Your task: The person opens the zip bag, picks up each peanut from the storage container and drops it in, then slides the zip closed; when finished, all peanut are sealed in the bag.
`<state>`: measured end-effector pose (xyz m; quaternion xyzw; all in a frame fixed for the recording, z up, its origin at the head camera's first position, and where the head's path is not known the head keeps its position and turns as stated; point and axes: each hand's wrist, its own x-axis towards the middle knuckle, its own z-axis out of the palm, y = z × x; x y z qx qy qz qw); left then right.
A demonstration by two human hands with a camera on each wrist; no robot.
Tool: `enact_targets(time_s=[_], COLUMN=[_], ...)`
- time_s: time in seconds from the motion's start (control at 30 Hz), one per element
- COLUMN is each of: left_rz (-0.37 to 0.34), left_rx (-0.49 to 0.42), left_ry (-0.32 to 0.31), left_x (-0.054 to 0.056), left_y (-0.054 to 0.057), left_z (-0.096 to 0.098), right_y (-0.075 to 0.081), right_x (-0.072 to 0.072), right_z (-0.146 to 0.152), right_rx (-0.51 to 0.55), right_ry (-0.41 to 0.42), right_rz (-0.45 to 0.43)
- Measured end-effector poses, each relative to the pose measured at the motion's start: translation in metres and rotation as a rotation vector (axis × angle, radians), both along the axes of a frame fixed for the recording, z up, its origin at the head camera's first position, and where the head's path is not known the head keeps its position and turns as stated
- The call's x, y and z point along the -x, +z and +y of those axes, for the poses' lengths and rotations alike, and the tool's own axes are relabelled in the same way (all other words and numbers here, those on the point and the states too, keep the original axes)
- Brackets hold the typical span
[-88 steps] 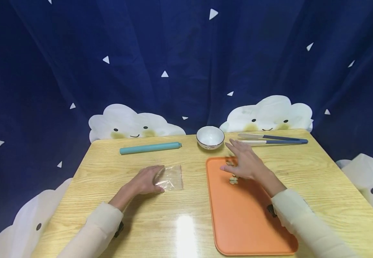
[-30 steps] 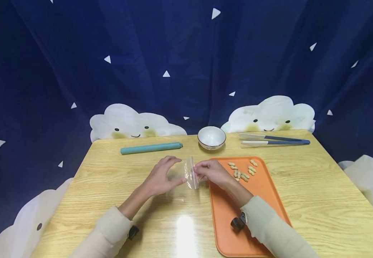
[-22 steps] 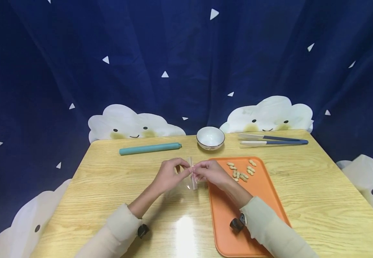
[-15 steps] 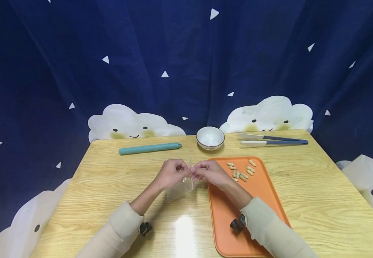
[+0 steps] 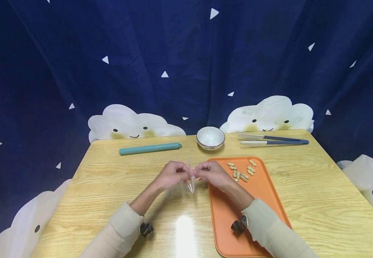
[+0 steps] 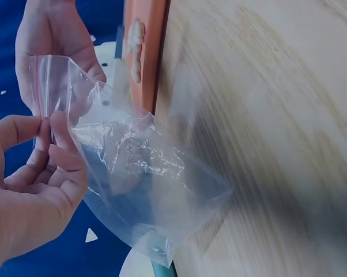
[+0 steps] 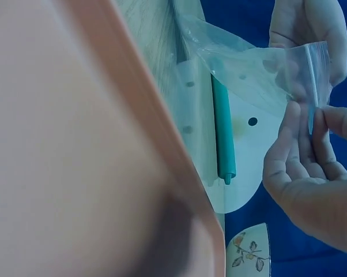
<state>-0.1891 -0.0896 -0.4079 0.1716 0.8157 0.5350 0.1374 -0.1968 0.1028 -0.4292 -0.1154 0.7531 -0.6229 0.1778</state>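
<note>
A clear zip-lock bag (image 6: 133, 156) hangs above the table between both hands, its pink-lined zip edge upward. My left hand (image 5: 172, 175) pinches one side of the bag's mouth between thumb and fingertips. Facing it, my right hand (image 5: 213, 175) pinches the other side of the mouth, just over the left rim of the orange tray (image 5: 238, 215). In the right wrist view the zip strip (image 7: 312, 75) stands upright between the hands. Nothing shows inside the bag. Several peanuts (image 5: 238, 174) lie at the far end of the tray.
At the back stand a white bowl (image 5: 210, 137) and, to its right, blue-and-white tongs (image 5: 273, 141). A teal stick (image 5: 150, 148) lies back left. A blue curtain (image 5: 160, 53) with white clouds hangs behind the wooden table (image 5: 318, 193).
Both hands came together from apart; the bag was lifted off the table, first held by the right hand, then pinched by the left too. Lately the bag's mouth has turned slightly between them.
</note>
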Motion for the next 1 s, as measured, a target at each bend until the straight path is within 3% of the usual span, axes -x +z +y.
enact_targets(time_s=[0.23,0.43,0.53,0.63,0.8,1.0], left_rz=[0.033,-0.016,0.003,0.135,0.452,0.585], left_rx=[0.043,-0.011,-0.024,0.010,0.137,0.211], left_ry=[0.022,0.094,0.131,0.120,0.041,-0.018], left_x=[-0.002,-0.005,-0.006,-0.006,-0.006,-0.005], left_y=[0.001,0.001,0.000,-0.002,-0.005,-0.003], left_z=[0.005,0.007,0.008,0.009,0.008,0.005], right_y=[-0.002,-0.002,-0.001,0.000,0.004,0.008], right_x=[-0.001,-0.001,-0.002,-0.003,-0.004,-0.006], right_z=[0.001,0.002,0.001,0.000,-0.001,0.001], right_rx=[0.015,-0.007,-0.002,0.023,0.015,-0.192], right_ry=[-0.026,-0.065,-0.068,-0.065,-0.036,-0.007], right_rz=[0.011,0.006,0.023,0.053,0.108,0.231])
